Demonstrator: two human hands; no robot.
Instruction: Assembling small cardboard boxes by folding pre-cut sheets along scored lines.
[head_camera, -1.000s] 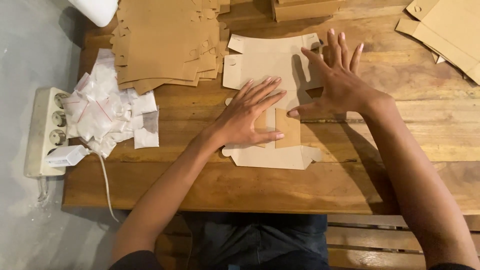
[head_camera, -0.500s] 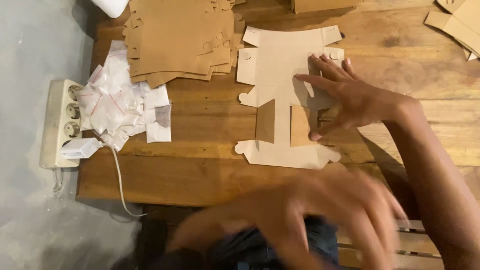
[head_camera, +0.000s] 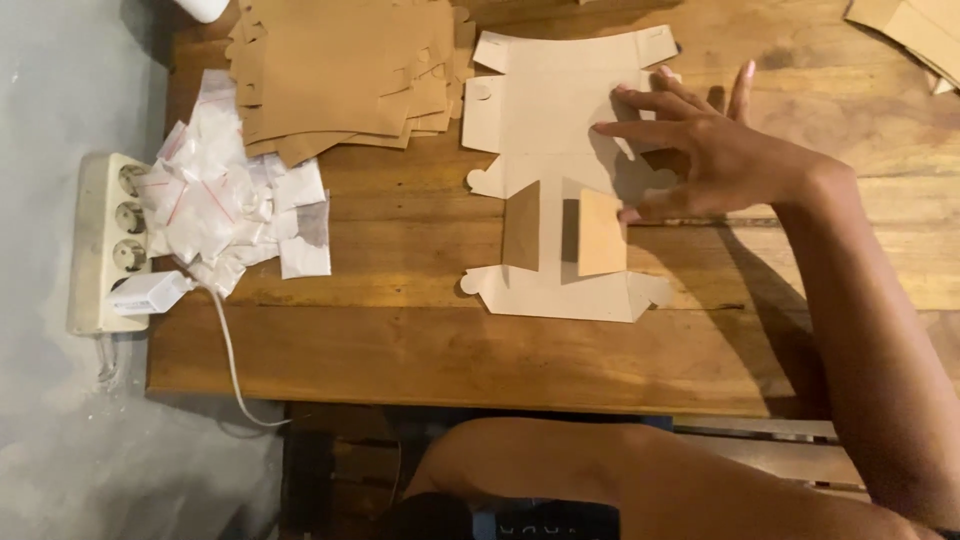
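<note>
Wooden table (head_camera: 400, 350); right hand (head_camera: 700, 150) spread flat on matte die-cut cardboard blank (head_camera: 560, 110); left unseen.

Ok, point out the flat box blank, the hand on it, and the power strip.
flat box blank (head_camera: 545, 100), head view, upper panel.
right hand (head_camera: 715, 155), head view, back of the hand.
power strip (head_camera: 100, 250), head view, middle of its white body.
</note>
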